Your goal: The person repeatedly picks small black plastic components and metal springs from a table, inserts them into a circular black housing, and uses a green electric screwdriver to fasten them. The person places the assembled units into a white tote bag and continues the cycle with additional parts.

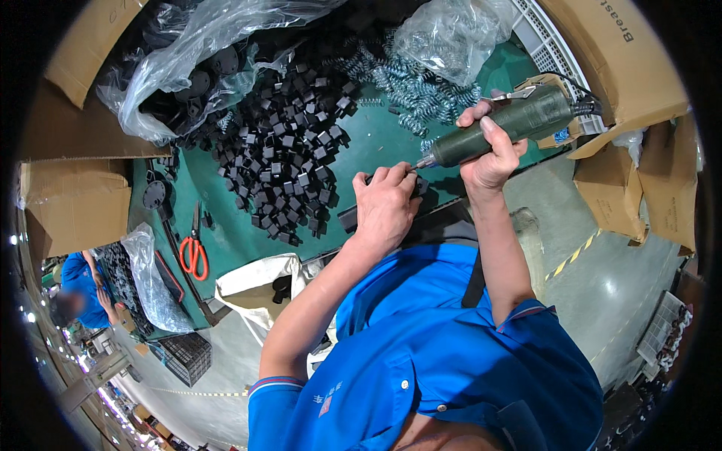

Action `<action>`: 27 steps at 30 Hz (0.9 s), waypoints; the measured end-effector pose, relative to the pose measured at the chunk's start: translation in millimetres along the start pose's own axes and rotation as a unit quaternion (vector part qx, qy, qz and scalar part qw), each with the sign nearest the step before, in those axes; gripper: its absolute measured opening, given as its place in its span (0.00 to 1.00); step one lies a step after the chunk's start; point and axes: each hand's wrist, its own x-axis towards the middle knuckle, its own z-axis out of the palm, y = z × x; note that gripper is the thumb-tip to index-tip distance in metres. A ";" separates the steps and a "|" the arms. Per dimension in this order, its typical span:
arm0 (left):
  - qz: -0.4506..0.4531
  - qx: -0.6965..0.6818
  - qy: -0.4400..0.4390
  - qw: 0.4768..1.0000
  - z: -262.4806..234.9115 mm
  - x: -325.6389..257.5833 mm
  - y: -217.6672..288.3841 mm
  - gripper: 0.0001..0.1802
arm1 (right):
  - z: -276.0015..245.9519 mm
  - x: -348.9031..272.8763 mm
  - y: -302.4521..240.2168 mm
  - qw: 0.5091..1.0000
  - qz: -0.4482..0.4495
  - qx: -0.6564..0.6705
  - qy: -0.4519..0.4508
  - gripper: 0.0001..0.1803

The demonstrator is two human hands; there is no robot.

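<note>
My right hand [492, 154] is wrapped round a dark green electric screwdriver [526, 116], its cord leaving the far right end. The driver lies slanted, tip pointing left and down, right beside the fingers of my left hand [385, 204]. Closed over a black plastic part [349, 219] at the table's near edge, the left hand hides most of it. Whether the bit sits on a screw is hidden by the fingers. Just beyond, a heap of small black plastic blocks [289, 150] and a pile of metal coil springs [421, 90] cover the green tabletop [346, 180].
Orange-handled scissors [194, 255] lie at the left. A clear plastic bag [143, 98] with black parts stands far left, another bag [455, 37] far right. Cardboard boxes [75, 199] flank the table. A white cloth bag [256, 289] hangs nearby; a co-worker [90, 289] sits far left.
</note>
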 end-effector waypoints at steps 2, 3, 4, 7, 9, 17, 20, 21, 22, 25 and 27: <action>0.006 0.002 0.005 1.000 0.6 -0.4 0.6 0.22 | -0.9 -0.1 0.7 0.998 0.009 0.036 0.044 0.21; 0.009 0.003 0.008 1.000 0.2 -0.2 0.9 0.22 | -1.3 -0.2 1.0 0.996 0.014 0.054 0.065 0.20; 0.008 0.005 0.005 1.000 0.3 -0.5 1.9 0.23 | -2.0 -0.1 -1.0 0.995 0.023 0.050 0.079 0.19; 0.008 0.008 0.007 1.000 0.0 -0.1 0.9 0.24 | -4.7 2.0 -0.1 0.998 0.028 0.007 0.059 0.21; 0.011 0.006 0.008 1.000 0.7 -0.8 0.7 0.24 | -0.9 3.0 -1.5 0.999 0.026 0.000 0.032 0.21; 0.013 0.003 0.007 1.000 -0.7 0.4 1.8 0.24 | 7.6 3.7 -3.1 0.999 0.013 -0.014 -0.034 0.22; 0.013 0.002 0.019 1.000 0.2 -0.2 1.2 0.24 | 9.6 4.1 -3.7 0.999 0.006 -0.009 -0.048 0.22; 0.012 -0.002 0.021 1.000 1.0 -0.8 0.4 0.25 | 10.2 3.9 -3.7 0.999 0.002 -0.008 -0.051 0.22; 0.012 -0.005 0.024 1.000 1.2 -0.8 0.2 0.25 | 10.2 4.4 -3.9 0.998 -0.009 -0.013 -0.057 0.22; 0.007 -0.006 0.024 1.000 -0.6 -1.4 1.3 0.24 | 9.0 6.4 -6.0 0.996 -0.037 -0.023 -0.077 0.22; 0.005 -0.006 0.017 1.000 -2.0 -1.7 0.7 0.25 | 9.2 7.7 -8.7 0.994 -0.047 -0.022 -0.096 0.23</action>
